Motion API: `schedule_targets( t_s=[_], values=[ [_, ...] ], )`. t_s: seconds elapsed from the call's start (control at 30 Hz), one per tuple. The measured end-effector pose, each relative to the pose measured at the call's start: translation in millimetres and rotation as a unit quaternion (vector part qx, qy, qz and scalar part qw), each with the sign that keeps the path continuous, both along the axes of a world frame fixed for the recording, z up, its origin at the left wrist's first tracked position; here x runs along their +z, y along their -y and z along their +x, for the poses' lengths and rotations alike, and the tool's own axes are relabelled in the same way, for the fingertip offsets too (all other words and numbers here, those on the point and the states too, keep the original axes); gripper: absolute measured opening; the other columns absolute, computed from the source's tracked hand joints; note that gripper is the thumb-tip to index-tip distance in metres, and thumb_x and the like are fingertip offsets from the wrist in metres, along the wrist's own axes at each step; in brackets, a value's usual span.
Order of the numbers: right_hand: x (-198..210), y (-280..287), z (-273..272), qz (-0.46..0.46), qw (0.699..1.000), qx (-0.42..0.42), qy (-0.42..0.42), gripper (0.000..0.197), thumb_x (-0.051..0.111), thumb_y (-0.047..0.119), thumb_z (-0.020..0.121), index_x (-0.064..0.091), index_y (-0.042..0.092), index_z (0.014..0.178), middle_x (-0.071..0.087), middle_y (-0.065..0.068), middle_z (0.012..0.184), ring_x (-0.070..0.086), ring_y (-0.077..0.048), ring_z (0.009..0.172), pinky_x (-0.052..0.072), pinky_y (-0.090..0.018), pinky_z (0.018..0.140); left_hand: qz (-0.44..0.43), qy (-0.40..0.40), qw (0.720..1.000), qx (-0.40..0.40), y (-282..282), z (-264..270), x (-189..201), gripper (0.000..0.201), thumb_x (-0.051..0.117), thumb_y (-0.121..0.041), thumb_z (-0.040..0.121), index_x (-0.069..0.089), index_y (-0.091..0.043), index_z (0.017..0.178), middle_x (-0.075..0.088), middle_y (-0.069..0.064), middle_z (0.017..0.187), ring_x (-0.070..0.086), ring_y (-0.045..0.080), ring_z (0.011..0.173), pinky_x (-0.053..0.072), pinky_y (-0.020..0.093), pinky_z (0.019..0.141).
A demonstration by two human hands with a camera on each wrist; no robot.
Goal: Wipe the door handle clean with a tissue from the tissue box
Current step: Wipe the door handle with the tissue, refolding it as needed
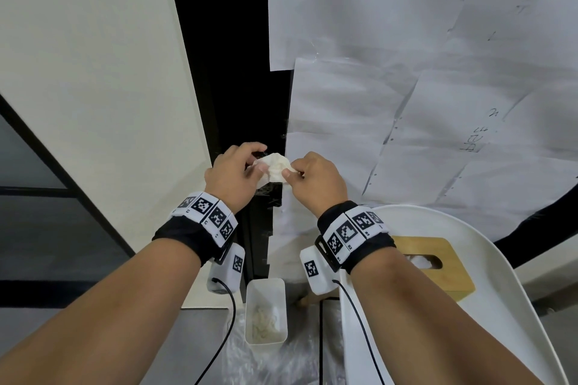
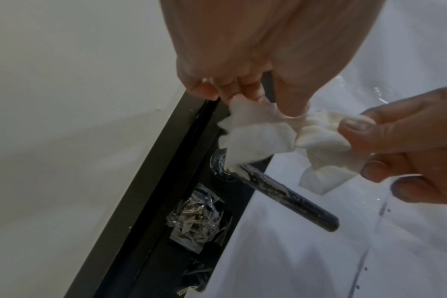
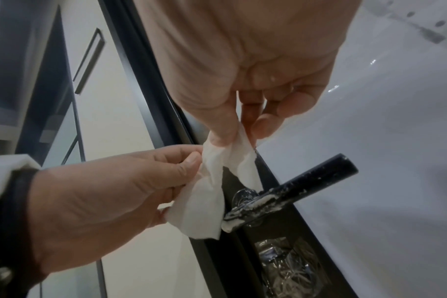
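A wooden tissue box (image 1: 438, 262) sits on the seat of a white chair (image 1: 488, 291), a white tissue showing through its oval slot. On the floor below the hands, a small white bin (image 1: 266, 311) contains crumpled pale scraps. A clear plastic bag (image 2: 194, 221) of small metal pieces hangs on the black door edge under the handle.

Both hands work a crumpled white tissue (image 1: 275, 166) at the black door handle (image 2: 288, 193), a round bar streaked with white residue along its length. The left hand (image 1: 233, 176) pinches one end of the tissue between thumb and fingertips, the remaining fingers curled in. The right hand (image 1: 316, 181) pinches the other end between thumb and forefinger, its other fingers loosely bent. The tissue hangs between them, its lower folds touching the handle near the round base plate where the bar meets the door. White sheets of paper (image 1: 406, 72) cover the door panel beside the handle.
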State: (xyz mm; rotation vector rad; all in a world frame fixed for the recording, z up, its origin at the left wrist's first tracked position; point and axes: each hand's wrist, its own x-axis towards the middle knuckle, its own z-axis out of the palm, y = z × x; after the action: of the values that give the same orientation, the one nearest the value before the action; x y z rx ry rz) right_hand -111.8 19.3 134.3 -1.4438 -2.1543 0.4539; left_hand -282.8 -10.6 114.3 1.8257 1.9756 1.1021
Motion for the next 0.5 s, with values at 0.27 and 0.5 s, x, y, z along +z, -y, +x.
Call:
schedule_targets(
  t_s=[0.27,0.5],
  values=[
    [8.3,-0.8,2.4,-0.029,0.997,0.042,0.061,0.025,0.039,0.030,0.098,0.055,0.012,0.096,0.046,-0.003,0.091,0.052,-0.023,0.083,0.042,-0.036,0.070,-0.012,-0.033,0.999,-0.012,2.3,15.4,13.2,0.012,0.061,-0.035,0.089,0.064,-0.043,0.098,0.044,-0.015,0.107,0.040,0.015,0.106,0.033,0.038,0.092],
    [4.0,-1.6,14.3,0.033,0.991,-0.090,-0.096,0.014,0.056,0.026,0.090,0.047,0.021,0.099,0.046,0.001,0.106,0.057,-0.018,0.080,0.047,-0.034,0.068,-0.045,0.048,0.998,-0.004,-1.7,14.8,20.9,0.011,0.051,-0.045,0.088,0.051,-0.036,0.082,0.059,-0.015,0.092,0.053,0.018,0.101,0.042,0.051,0.094]
  ],
)
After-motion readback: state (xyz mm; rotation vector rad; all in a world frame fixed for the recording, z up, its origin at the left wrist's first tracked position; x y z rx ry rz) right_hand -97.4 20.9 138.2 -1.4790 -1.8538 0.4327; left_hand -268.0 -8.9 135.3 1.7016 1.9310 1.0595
